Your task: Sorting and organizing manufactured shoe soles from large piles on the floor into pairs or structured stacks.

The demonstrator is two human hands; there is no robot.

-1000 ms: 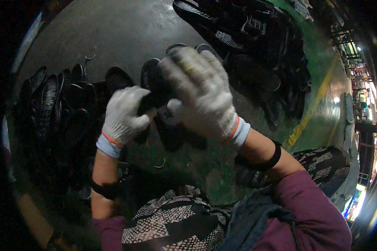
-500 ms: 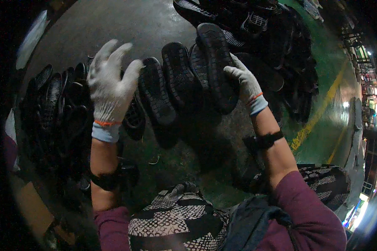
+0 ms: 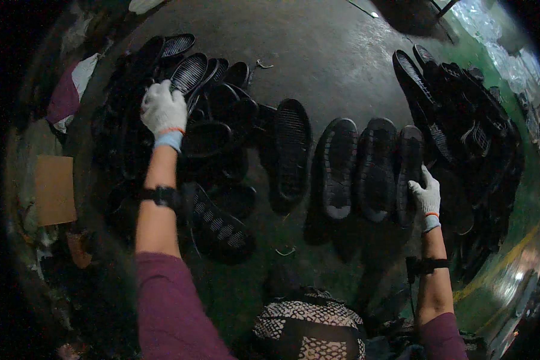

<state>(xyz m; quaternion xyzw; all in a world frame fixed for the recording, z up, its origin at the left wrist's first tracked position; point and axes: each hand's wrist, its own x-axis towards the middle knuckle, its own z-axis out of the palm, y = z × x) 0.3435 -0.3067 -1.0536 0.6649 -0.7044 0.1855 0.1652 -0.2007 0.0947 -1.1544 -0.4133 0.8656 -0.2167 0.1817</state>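
Observation:
My left hand (image 3: 164, 109), in a white knit glove, reaches into the left pile with its fingers curled at the near end of a black shoe sole (image 3: 189, 73), ribbed side up. The fingertips are partly hidden. On the right, my gloved right hand (image 3: 426, 193) grips the lower right edge of a narrow-looking black sole (image 3: 409, 171). Left of it, side by side, are two more soles with the block tread facing up, a middle one (image 3: 377, 168) and a left one (image 3: 340, 168). Farther left, a sole (image 3: 292, 150) shows its ribbed inner side.
A heap of black soles (image 3: 213, 135) lies on the left floor, another heap (image 3: 468, 114) on the right. A brown cardboard piece (image 3: 55, 190) is at far left. Clear plastic wrapping (image 3: 483, 30) lies at the upper right. Yellow lines (image 3: 504, 258) mark the green floor.
The view has swung left. My left hand has moved from beside the row of soles onto the left pile, its spread fingers now curled. The sole at my right hand sits lower, beside the others.

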